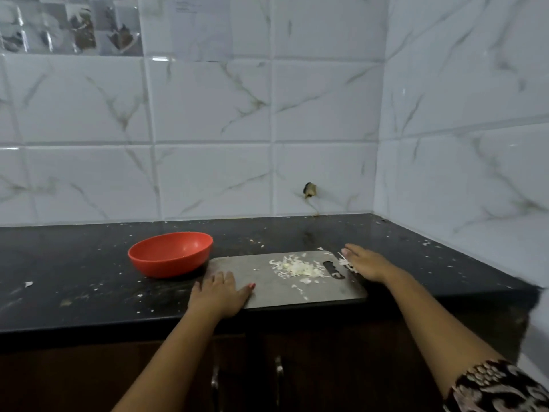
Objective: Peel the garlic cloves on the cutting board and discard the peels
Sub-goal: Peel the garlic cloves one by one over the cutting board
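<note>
A grey cutting board (267,288) lies on the black counter, its handle slot at the right end. A heap of pale garlic bits and papery peels (297,267) sits on its middle right. My left hand (221,291) rests flat on the board's left end with straight fingers. My right hand (364,261) lies edge-on at the board's right end, fingers straight, touching loose peels (346,263) beside the slot. No whole clove can be made out.
A red bowl (170,252) stands just left of the board, touching its corner; it looks empty. Peel scraps dot the black counter (89,281). Tiled walls close the back and the right. Cabinet handles (277,373) show below the counter edge.
</note>
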The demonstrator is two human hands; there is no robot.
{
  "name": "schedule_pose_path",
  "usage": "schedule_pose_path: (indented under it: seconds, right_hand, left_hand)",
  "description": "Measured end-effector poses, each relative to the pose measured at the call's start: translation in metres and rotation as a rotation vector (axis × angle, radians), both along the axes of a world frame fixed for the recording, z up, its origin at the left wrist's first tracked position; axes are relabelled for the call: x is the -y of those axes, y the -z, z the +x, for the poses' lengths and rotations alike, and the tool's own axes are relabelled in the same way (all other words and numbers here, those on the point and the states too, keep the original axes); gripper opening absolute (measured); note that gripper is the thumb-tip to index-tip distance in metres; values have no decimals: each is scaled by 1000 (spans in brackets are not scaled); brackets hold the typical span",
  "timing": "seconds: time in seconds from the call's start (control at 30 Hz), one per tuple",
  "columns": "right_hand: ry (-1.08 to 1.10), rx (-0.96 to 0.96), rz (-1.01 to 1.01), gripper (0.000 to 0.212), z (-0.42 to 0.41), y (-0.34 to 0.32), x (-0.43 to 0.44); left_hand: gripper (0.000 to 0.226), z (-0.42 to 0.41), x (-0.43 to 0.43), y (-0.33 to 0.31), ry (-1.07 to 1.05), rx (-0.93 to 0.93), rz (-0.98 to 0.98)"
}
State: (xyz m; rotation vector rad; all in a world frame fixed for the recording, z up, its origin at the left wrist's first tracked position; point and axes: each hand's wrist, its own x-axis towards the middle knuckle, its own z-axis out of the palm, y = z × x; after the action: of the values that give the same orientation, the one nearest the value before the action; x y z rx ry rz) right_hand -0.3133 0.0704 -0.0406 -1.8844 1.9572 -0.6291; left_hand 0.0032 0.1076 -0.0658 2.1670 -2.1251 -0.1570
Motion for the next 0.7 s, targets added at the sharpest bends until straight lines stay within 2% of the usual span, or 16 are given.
schedule_pose_path:
  seconds: [0.13, 0.3, 0.43, 0.5, 0.6, 0.63, 0.7]
  right_hand:
    - [-54, 133, 14, 58, 26, 3, -6]
    - [-44, 114, -42, 36, 54, -3, 1]
    - [-133, 130, -82, 38, 78, 3, 14]
    - [-213, 243, -98, 32, 79, -2, 25]
    - [-178, 405, -152, 30, 66, -18, 44]
    - [-139, 372, -156, 30, 60, -20, 51]
    - [-114, 178, -78, 39, 52, -15, 67]
  left_hand:
    - [78, -12, -1, -4, -56, 14, 26]
    - [82, -34, 15, -4, -17, 7, 51]
    - [74, -59, 42, -3, 100, -29, 9]
    - [70, -71, 57, -6, 193, -95, -12]
    - [68, -76, 72, -15, 293, -370, 28]
    - [67, -74, 76, -17, 303, -442, 31]
    - [69, -66, 88, -16, 272, -451, -3]
